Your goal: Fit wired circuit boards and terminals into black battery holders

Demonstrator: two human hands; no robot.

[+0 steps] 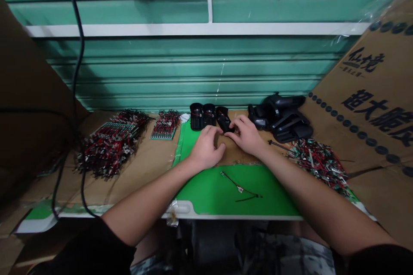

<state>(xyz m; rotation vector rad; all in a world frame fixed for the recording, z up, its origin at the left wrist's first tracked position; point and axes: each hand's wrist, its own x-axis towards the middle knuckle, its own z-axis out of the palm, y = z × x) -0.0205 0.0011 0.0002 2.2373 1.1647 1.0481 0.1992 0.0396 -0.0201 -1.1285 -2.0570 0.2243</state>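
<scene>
Three black plastic housings with red wires stand in a row at the back of the table: a left one (196,118), a middle one (209,116) and a slightly tilted right one (222,117). My right hand (245,135) pinches the near end of the tilted housing between thumb and fingers. At that housing's lower left edge are the fingertips of my left hand (207,148), whose thumb stands apart. In front of my hands, a thin wire lead with small parts (239,189) lies on the green mat (206,197).
Wired circuit boards are piled on the left (109,146), beside a smaller board panel (164,126). Black plastic shells (287,116) and a heap of wired parts (319,163) lie right. A cardboard box (371,94) borders the right side; black cables (79,51) hang at left.
</scene>
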